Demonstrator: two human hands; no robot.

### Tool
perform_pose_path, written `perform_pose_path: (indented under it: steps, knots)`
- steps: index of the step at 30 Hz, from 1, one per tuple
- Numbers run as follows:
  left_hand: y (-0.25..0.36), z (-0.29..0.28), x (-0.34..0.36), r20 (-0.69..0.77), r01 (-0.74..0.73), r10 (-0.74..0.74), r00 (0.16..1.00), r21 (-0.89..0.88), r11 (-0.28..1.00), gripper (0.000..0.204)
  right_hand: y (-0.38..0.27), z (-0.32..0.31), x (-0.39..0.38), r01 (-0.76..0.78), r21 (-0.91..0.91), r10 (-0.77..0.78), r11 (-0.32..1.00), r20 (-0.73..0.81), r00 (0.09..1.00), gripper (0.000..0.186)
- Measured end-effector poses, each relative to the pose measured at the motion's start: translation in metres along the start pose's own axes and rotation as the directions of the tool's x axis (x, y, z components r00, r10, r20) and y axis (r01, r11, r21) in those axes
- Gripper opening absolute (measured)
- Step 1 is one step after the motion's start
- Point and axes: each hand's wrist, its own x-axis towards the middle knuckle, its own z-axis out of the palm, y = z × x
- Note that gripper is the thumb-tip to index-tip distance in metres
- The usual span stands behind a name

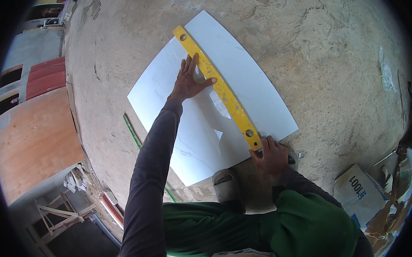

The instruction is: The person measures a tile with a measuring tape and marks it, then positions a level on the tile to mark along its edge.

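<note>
A large white glossy tile (258, 94) with faint grey veins lies on the concrete floor. Across it, slanting from far left to near right, rests a yellow spirit level (226, 93). My left hand (187, 84) is open, its fingers spread against the level's left edge, with the thumb tip on the level. My right hand (272, 158) closes around the level's near end at the tile's edge; some of its fingertips are hidden. A green strip like a measuring tape (132, 131) runs on the floor beneath or beside the tile's left side.
My shoe (226, 182) touches the tile's near edge. Torn cardboard (362, 190) lies at the right. On the left are a plywood sheet (40, 139), red panels (46, 78) and a wooden frame (64, 214). A clear plastic scrap (388, 70) lies at far right.
</note>
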Motion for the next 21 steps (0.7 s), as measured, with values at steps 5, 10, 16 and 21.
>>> perform_pose_path:
  steps: [5, 10, 16, 21]
  knots:
    - [0.005, -0.001, 0.001, 0.017, 0.007, -0.007, 1.0, -0.012, 1.0, 0.14, 0.002, 0.0, -0.002, -0.045, 0.004, 0.045, 0.999, 0.037, 0.998, 0.054]
    - [0.005, -0.002, 0.0, 0.024, 0.013, -0.013, 1.0, -0.013, 1.0, 0.141, 0.003, 0.002, -0.002, -0.025, -0.006, 0.025, 1.0, -0.008, 1.0, 0.054]
    - [0.002, 0.003, 0.002, -0.008, -0.002, 0.002, 1.0, -0.012, 1.0, 0.14, 0.002, 0.004, -0.006, -0.015, -0.025, 0.015, 1.0, -0.018, 1.0, 0.053]
    - [0.001, 0.008, 0.009, -0.04, -0.061, 0.06, 0.997, -0.015, 0.998, 0.138, 0.004, 0.0, -0.003, -0.04, -0.051, 0.039, 0.998, -0.015, 0.999, 0.052]
